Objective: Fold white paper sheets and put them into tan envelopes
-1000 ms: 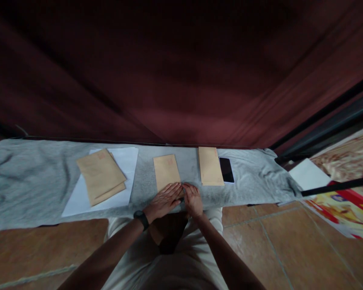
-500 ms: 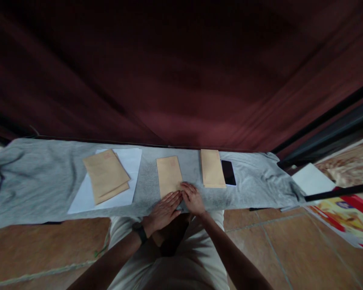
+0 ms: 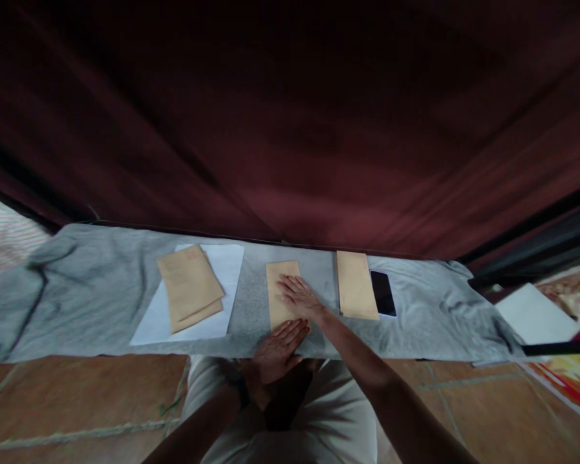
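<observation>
A brown paper envelope [image 3: 276, 296] lies on the grey cloth in front of me, partly covered by both hands. My right hand [image 3: 299, 296] rests flat across its middle, fingers stretched toward the upper left. At the near end of the envelope lies my left hand [image 3: 280, 348], fingers extended and pressed down on the paper. To the right is a stack of brown envelopes [image 3: 356, 287]. On the left, more brown envelopes [image 3: 191, 283] overlap on top of white paper sheets [image 3: 229, 270].
A dark smartphone [image 3: 383, 293] lies beside the right stack. The grey cloth [image 3: 101, 290] covers a narrow surface, with a dark red fabric [image 3: 290, 161] behind it. A white sheet [image 3: 536, 314] and a colourful printed box [image 3: 573, 380] are at the far right, above floor tiles.
My right hand has moved from the envelope's near edge up onto its middle, away from my left hand. My left hand stays at the near end. The whole view has shifted slightly.
</observation>
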`<state>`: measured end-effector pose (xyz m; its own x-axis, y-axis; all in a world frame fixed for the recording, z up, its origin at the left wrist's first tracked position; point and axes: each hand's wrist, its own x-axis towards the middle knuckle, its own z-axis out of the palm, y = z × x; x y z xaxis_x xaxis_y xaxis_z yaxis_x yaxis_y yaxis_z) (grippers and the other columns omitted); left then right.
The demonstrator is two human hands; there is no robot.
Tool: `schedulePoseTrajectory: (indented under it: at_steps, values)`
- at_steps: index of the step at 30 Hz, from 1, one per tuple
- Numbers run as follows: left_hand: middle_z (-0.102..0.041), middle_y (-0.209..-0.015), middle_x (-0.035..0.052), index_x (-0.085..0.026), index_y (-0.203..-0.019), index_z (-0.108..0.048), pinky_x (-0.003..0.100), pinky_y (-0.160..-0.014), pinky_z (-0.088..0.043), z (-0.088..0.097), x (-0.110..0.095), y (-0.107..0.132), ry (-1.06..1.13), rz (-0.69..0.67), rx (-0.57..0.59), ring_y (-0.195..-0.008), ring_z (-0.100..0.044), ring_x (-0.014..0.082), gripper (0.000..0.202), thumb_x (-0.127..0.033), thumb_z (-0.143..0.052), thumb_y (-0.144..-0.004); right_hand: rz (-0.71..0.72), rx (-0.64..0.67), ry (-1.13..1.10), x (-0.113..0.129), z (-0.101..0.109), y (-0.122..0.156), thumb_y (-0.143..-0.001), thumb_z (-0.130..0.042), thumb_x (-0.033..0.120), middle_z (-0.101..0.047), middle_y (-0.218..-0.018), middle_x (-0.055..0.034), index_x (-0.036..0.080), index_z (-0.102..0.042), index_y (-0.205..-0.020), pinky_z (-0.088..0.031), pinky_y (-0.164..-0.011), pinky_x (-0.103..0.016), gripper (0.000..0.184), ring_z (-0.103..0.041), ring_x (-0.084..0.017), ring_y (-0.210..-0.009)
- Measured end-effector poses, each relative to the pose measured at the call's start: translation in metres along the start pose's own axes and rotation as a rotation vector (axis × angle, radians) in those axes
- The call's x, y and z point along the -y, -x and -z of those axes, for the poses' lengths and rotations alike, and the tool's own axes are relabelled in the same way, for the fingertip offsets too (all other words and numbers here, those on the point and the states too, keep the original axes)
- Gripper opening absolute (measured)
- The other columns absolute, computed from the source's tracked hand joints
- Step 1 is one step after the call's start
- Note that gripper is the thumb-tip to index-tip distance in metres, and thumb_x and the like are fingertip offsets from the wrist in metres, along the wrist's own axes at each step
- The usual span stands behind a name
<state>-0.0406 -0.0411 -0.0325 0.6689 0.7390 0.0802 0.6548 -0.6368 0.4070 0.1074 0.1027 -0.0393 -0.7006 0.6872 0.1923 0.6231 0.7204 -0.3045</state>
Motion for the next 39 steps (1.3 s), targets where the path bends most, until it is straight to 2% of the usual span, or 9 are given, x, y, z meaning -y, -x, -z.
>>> schedulePoseTrajectory:
  at_steps: [7, 12, 17, 23, 29, 32, 35, 37, 39]
  values:
    - [-0.024, -0.168, 0.0057, -0.027, -0.162, -0.014, 0.045, -0.125, -0.026, 0.005, -0.004, 0.001, 0.049, 0.024, 0.019, -0.153, -0.026, 0.0241, 0.081, -0.031, -0.054, -0.091, -0.075, -0.007, 0.053, -0.005, -0.001, -0.046, -0.103, -0.048, 0.030, -0.040, -0.160, -0.0076, 0.022, -0.046, -0.150, -0.026, -0.123, -0.049, 0.048, -0.036, -0.024, -0.149]
    - [-0.023, -0.168, 0.0055, -0.026, -0.161, -0.016, 0.047, -0.125, -0.028, 0.004, -0.002, 0.002, 0.076, 0.019, 0.017, -0.153, -0.025, 0.0246, 0.084, -0.025, -0.055, -0.087, 0.006, 0.010, 0.058, 0.001, -0.001, -0.051, -0.104, -0.047, 0.030, -0.041, -0.160, -0.0070, 0.022, -0.043, -0.152, -0.021, -0.124, -0.053, 0.049, -0.035, -0.025, -0.149]
    - [-0.025, -0.168, 0.0042, -0.028, -0.161, -0.018, 0.046, -0.125, -0.027, 0.001, 0.001, 0.002, 0.083, 0.037, 0.029, -0.153, -0.025, 0.0240, 0.083, -0.026, -0.056, -0.087, 0.151, 0.061, 0.036, 0.011, 0.002, -0.032, -0.103, -0.049, 0.029, -0.044, -0.158, -0.0020, 0.027, -0.046, -0.150, -0.020, -0.125, -0.052, 0.046, -0.036, -0.021, -0.147]
    - [-0.038, -0.162, 0.0068, -0.026, -0.159, -0.026, 0.047, -0.123, -0.031, -0.001, 0.002, 0.001, 0.055, 0.043, 0.022, -0.149, -0.034, 0.0251, 0.080, -0.025, -0.058, -0.085, 0.170, 0.124, 0.012, 0.022, 0.006, -0.001, -0.104, -0.050, 0.029, -0.041, -0.160, 0.0010, 0.031, -0.042, -0.152, -0.025, -0.125, -0.047, 0.048, -0.035, -0.018, -0.148]
    - [-0.060, -0.145, 0.0083, -0.024, -0.145, -0.051, 0.046, -0.117, -0.039, -0.010, 0.004, 0.002, 0.022, 0.071, 0.001, -0.136, -0.052, 0.0262, 0.055, -0.031, -0.057, -0.091, 0.196, 0.091, -0.072, 0.034, 0.010, 0.034, -0.104, -0.049, 0.028, -0.046, -0.157, -0.0005, 0.032, -0.048, -0.148, -0.029, -0.124, -0.044, 0.044, -0.040, -0.017, -0.146]
    - [-0.066, -0.137, 0.0080, -0.023, -0.136, -0.059, 0.045, -0.115, -0.042, -0.014, 0.002, 0.004, 0.010, 0.084, -0.054, -0.130, -0.057, 0.0247, 0.044, -0.037, -0.055, -0.095, 0.140, 0.118, -0.146, 0.042, 0.013, 0.052, -0.105, -0.048, 0.028, -0.050, -0.154, -0.0009, 0.032, -0.053, -0.145, -0.029, -0.124, -0.042, 0.041, -0.042, -0.017, -0.145]
    - [-0.069, -0.132, 0.0077, -0.021, -0.134, -0.060, 0.045, -0.116, -0.041, -0.014, -0.002, 0.007, -0.002, 0.087, -0.142, -0.128, -0.059, 0.0223, 0.041, -0.038, -0.050, -0.099, 0.071, 0.128, -0.263, 0.050, 0.015, 0.070, -0.106, -0.044, 0.026, -0.053, -0.152, -0.0025, 0.030, -0.054, -0.145, -0.027, -0.125, -0.042, 0.040, -0.044, -0.016, -0.143]
    - [-0.068, -0.132, 0.0089, -0.019, -0.135, -0.059, 0.045, -0.116, -0.041, -0.013, -0.006, 0.009, -0.024, 0.097, -0.189, -0.130, -0.058, 0.0222, 0.041, -0.035, -0.050, -0.099, 0.018, 0.060, -0.346, 0.053, 0.012, 0.082, -0.105, -0.042, 0.025, -0.056, -0.149, -0.0030, 0.029, -0.055, -0.144, -0.029, -0.124, -0.042, 0.040, -0.047, -0.016, -0.141]
    - [-0.065, -0.137, 0.0103, -0.018, -0.137, -0.057, 0.044, -0.115, -0.044, -0.013, -0.007, 0.011, -0.056, 0.108, -0.230, -0.133, -0.056, 0.0227, 0.041, -0.032, -0.049, -0.099, -0.108, -0.072, -0.408, 0.055, 0.005, 0.092, -0.104, -0.041, 0.024, -0.057, -0.147, -0.0046, 0.028, -0.054, -0.144, -0.035, -0.121, -0.042, 0.042, -0.049, -0.018, -0.139]
